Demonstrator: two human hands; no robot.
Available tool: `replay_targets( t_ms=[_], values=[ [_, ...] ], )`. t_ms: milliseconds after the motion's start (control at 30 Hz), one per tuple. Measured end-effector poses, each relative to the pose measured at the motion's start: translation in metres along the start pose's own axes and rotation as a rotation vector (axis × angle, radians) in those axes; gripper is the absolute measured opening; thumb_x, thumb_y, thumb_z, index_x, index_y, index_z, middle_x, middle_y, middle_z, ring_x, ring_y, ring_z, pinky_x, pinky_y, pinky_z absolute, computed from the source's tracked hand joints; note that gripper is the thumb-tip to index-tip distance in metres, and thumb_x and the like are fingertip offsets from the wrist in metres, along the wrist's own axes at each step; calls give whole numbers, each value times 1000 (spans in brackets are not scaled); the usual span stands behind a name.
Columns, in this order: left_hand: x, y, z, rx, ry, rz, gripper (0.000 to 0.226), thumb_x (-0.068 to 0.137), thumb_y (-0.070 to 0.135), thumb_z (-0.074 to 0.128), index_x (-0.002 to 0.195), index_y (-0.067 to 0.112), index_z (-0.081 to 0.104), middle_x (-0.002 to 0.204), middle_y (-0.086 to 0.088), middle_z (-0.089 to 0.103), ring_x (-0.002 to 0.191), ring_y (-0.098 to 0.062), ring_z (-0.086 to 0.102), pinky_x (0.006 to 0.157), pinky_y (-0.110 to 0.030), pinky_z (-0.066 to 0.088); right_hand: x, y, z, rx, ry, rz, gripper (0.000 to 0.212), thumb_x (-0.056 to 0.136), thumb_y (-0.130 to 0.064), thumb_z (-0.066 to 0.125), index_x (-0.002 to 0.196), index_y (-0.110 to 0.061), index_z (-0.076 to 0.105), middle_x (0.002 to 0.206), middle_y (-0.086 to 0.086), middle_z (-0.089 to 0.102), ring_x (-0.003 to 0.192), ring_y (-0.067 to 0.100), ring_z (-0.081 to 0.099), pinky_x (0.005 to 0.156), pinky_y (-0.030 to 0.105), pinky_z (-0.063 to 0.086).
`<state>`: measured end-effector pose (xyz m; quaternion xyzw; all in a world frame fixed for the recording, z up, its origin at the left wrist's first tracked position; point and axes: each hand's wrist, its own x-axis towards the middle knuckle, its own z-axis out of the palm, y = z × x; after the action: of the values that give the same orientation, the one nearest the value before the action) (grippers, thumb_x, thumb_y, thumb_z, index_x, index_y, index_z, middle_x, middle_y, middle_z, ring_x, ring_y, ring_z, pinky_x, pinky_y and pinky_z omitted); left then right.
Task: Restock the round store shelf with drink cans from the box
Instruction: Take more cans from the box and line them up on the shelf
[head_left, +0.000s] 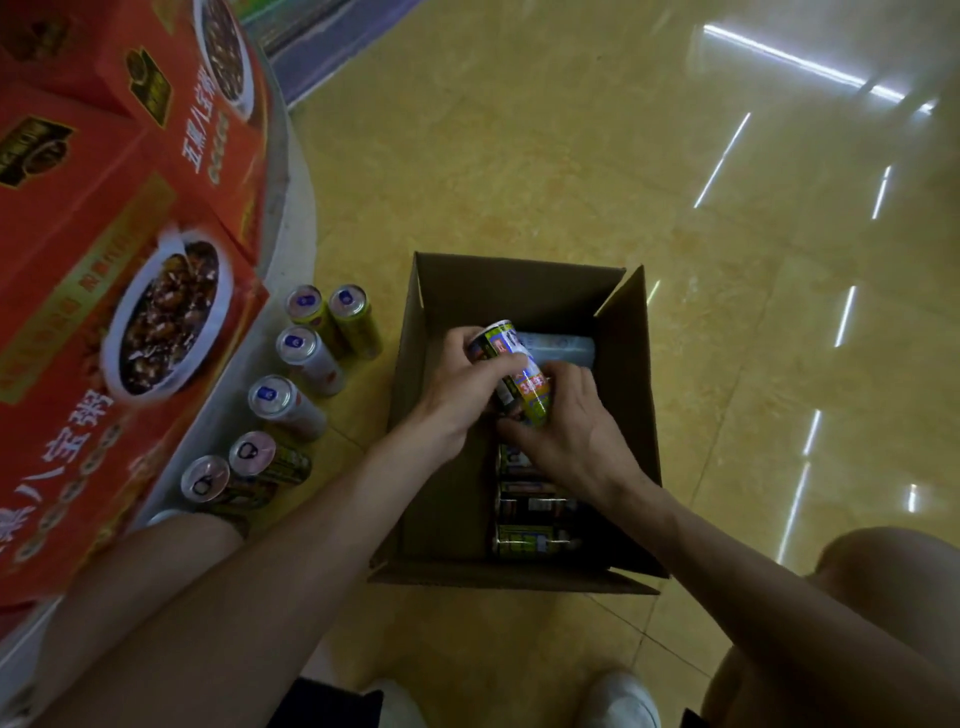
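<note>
Can (511, 374), tilted, sat over the open box (519, 270), left hand (462, 384) curled round its upper half and right hand (576, 436) gripping its lower end, with more cans (535, 538) lying inside below.

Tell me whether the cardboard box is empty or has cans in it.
Not empty: several cans lie on their sides in the box, and the left hand and right hand grip another can.

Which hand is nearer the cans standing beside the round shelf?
Left. The left hand grips the raised can over the box, closer to the standing cans; the right hand holds that can's lower end, farther right.
</note>
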<state>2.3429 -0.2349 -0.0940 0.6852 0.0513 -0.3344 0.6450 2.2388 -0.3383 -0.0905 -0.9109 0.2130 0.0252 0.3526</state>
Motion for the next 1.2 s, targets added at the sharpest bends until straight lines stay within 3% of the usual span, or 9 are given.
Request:
replay_targets(
  t_ms=[100, 167, 267, 467, 600, 700, 933, 1033, 1200],
  values=[
    [-1, 7, 2, -186, -41, -25, 66, 60, 18, 74, 123, 14, 55, 109, -8, 68, 92, -23, 68, 71, -37, 57, -3, -9, -9, 358, -207, 222, 56, 86, -44, 74, 128, -20, 46, 114, -1, 62, 96, 12, 64, 78, 29, 55],
    [-5, 9, 2, -275, -119, -43, 61, 60, 12, 68, 120, 7, 59, 102, -12, 68, 88, -24, 66, 73, -37, 56, -7, -12, -12, 629, -367, 322, 41, 89, -35, 73, 121, -14, 56, 107, 6, 69, 91, 14, 70, 77, 28, 58],
    [-10, 12, 0, -349, -260, -86, 50, 65, 13, 60, 114, 4, 61, 95, -15, 64, 82, -23, 63, 74, -38, 55, -6, -10, -15, 943, -549, 379, 39, 89, -28, 74, 122, -11, 60, 110, 13, 70, 99, 21, 69, 89, 35, 58],
    [-8, 30, -11, -325, -388, -45, 43, 74, 19, 54, 115, 7, 63, 101, -16, 63, 87, -23, 61, 76, -36, 54, -2, -19, -19, 1375, -618, 440, 48, 81, -16, 69, 125, 0, 57, 105, 17, 68, 95, 32, 71, 81, 36, 62],
    [-5, 32, -12, -214, -353, 19, 47, 81, 22, 62, 126, 8, 61, 121, -27, 65, 104, -31, 65, 89, -45, 53, 0, -28, -19, 1213, -523, 391, 43, 85, -19, 71, 123, -4, 57, 102, 13, 67, 92, 26, 69, 75, 31, 59],
    [-2, 30, -15, -189, -335, 33, 40, 84, 23, 66, 123, 13, 64, 123, -23, 67, 110, -33, 66, 96, -48, 52, 2, -28, -18, 1133, -468, 380, 38, 88, -22, 69, 122, -9, 59, 103, 13, 68, 89, 23, 69, 75, 31, 57],
    [-3, 29, -15, -44, -306, 77, 51, 81, 22, 76, 129, 17, 60, 122, -14, 70, 115, -30, 67, 97, -44, 55, 5, -31, -17, 1110, -428, 375, 30, 94, -17, 66, 123, -13, 60, 114, 17, 68, 98, 27, 68, 74, 30, 57],
    [-14, 37, -13, 2, -330, 72, 61, 80, 19, 79, 136, 21, 54, 125, -14, 68, 117, -32, 66, 101, -47, 53, 4, -42, -26, 1166, -418, 403, 26, 96, -14, 61, 121, -11, 60, 103, 14, 68, 91, 25, 67, 69, 29, 56],
    [-53, 52, -10, -95, -206, 39, 60, 76, 18, 80, 131, 23, 58, 122, -13, 69, 108, -25, 68, 93, -42, 56, -11, -69, -49, 1187, -448, 437, 19, 96, -11, 58, 115, -9, 63, 96, 12, 72, 86, 25, 69, 70, 27, 57]
  ],
)
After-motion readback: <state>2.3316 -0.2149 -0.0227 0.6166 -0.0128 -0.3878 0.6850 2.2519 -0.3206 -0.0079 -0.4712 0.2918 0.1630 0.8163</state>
